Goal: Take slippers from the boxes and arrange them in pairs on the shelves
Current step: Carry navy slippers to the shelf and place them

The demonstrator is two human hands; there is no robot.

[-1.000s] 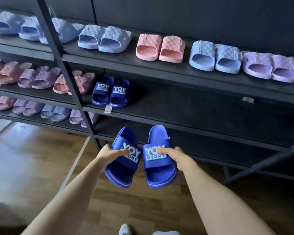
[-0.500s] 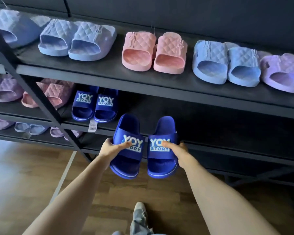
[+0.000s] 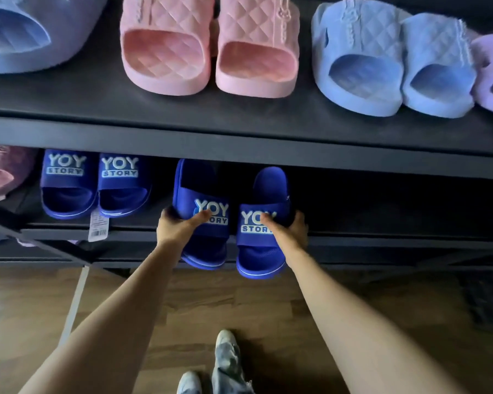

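Note:
I hold two dark blue "YOY STORY" slippers, one in each hand, toes pointing into the middle shelf [image 3: 382, 237]. My left hand [image 3: 174, 227] grips the left slipper [image 3: 199, 191] by its strap, thumb on the logo. My right hand [image 3: 288, 228] grips the right slipper [image 3: 264, 254] the same way. Both slippers reach partly over the shelf's front edge, heels still hanging out over the floor. A matching blue pair [image 3: 94, 186] stands on the same shelf just to the left, with a price tag [image 3: 98, 227] dangling.
The upper shelf [image 3: 239, 115] carries a pink quilted pair [image 3: 211, 46], a light blue pair [image 3: 396, 61], and lilac slippers at both ends. Dark shelf space lies right of my hands. Wooden floor and my shoes [image 3: 225, 362] are below.
I have stepped closer to the rack and lifted both slippers up and forward, from in front of the lower shelf into the opening of the middle shelf.

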